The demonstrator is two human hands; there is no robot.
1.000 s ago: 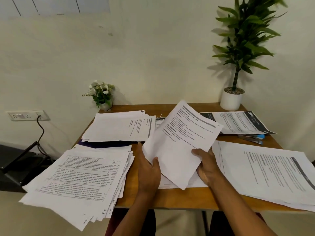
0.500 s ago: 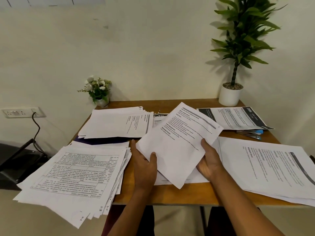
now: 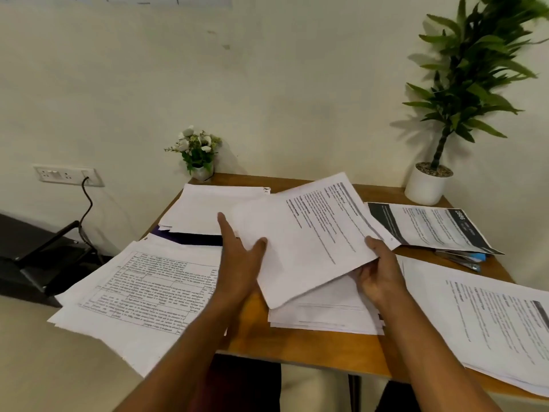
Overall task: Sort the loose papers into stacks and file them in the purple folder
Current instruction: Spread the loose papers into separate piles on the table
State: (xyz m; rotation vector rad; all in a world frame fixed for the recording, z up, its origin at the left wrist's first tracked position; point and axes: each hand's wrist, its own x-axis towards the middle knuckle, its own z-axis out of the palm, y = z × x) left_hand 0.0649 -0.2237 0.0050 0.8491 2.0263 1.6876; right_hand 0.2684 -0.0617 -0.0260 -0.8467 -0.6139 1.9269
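Note:
Both hands hold one printed sheet point(image 3: 309, 233) above the middle of the wooden table point(image 3: 315, 349). My left hand point(image 3: 240, 260) grips its left edge, thumb on top. My right hand point(image 3: 377, 272) pinches its lower right edge. Under the sheet lies a small pile of papers point(image 3: 323, 313). A stack of table-printed papers point(image 3: 139, 289) hangs over the table's left edge. Another stack point(image 3: 205, 209) lies at the back left, on top of the purple folder point(image 3: 190, 237), of which only a dark strip shows. More stacks lie at the right point(image 3: 490, 319) and back right point(image 3: 427, 227).
A small flower pot point(image 3: 199, 156) stands at the back left corner, a tall potted plant point(image 3: 430, 185) at the back right. Blue pens or clips point(image 3: 472, 260) lie under the back-right papers. A wall socket with a cable point(image 3: 68, 175) and a black chair point(image 3: 38, 260) are at the left.
The held sheet has swung leftward and up toward the back-left stack. My left hand has shifted forward along its left edge. The camera has turned a little to the left.

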